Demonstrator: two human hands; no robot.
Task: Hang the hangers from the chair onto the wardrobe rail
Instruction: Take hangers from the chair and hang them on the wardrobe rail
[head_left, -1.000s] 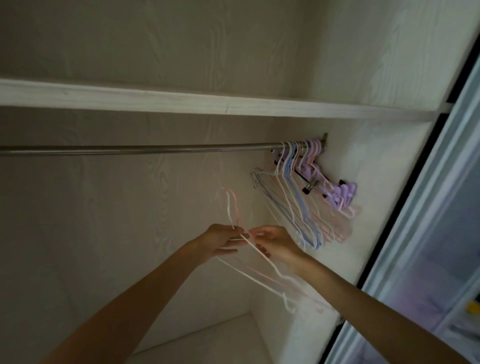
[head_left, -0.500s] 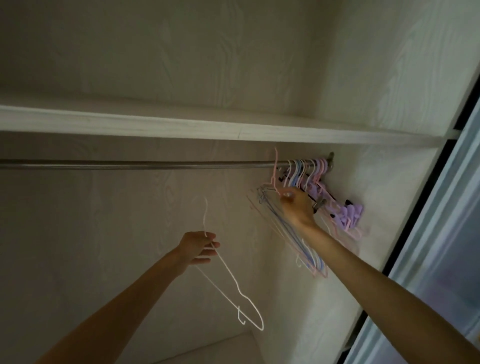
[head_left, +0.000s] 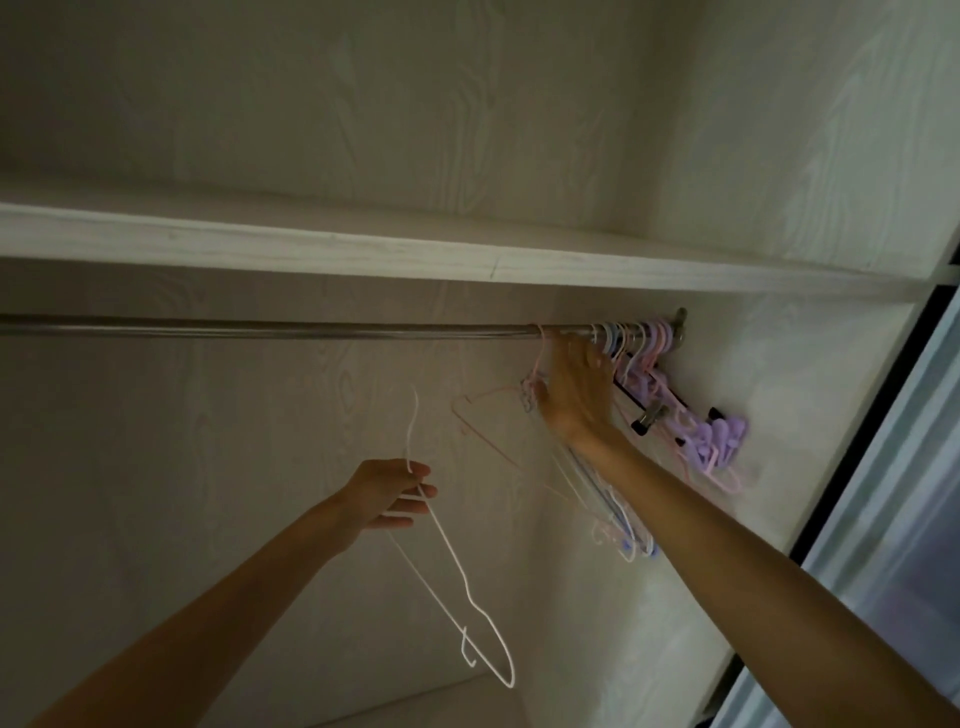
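Your left grip (head_left: 392, 496) pinches a white wire hanger (head_left: 452, 561) at its neck, hook pointing up, its long axis slanting down to the right, well below the rail (head_left: 260, 330). Your right grip (head_left: 576, 395), fingers extended, touches a pink hanger (head_left: 485, 415) hooked on the rail beside the bunched hangers (head_left: 639, 358) at its right end.

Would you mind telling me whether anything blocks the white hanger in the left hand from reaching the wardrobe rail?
Nothing visible does. The white hanger hangs from the left hand below a bare stretch of the rail; the right hand and hung hangers sit further right.
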